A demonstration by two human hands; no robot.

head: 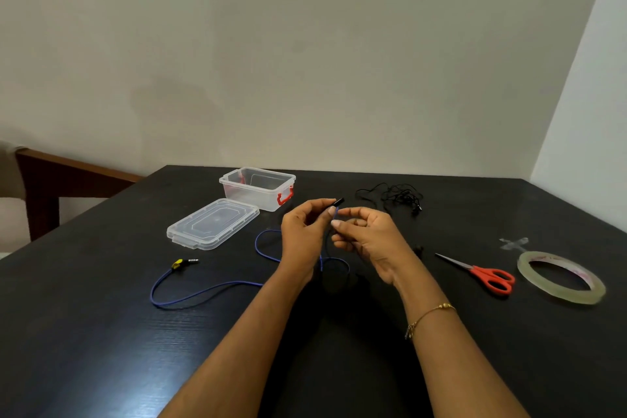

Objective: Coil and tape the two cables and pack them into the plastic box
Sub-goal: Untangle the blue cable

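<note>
Nearest on the black table (pixel 101 332), the thin blue cable (pixel 203 292) trails left of both hands. The left hand (pixel 302 234) pinches its black plug end; the right hand (pixel 364 237) pinches the cord beside it. Beyond the hands lie the clear plastic box (pixel 257 187), open, and the tangled black cable (pixel 393 197).

A black table (pixel 101 332) stands against a pale wall (pixel 305 44). Off the table's left edge is a brown wooden chair frame (pixel 51 180). A gold bracelet (pixel 428 316) circles a wrist above the table's near part.
</note>
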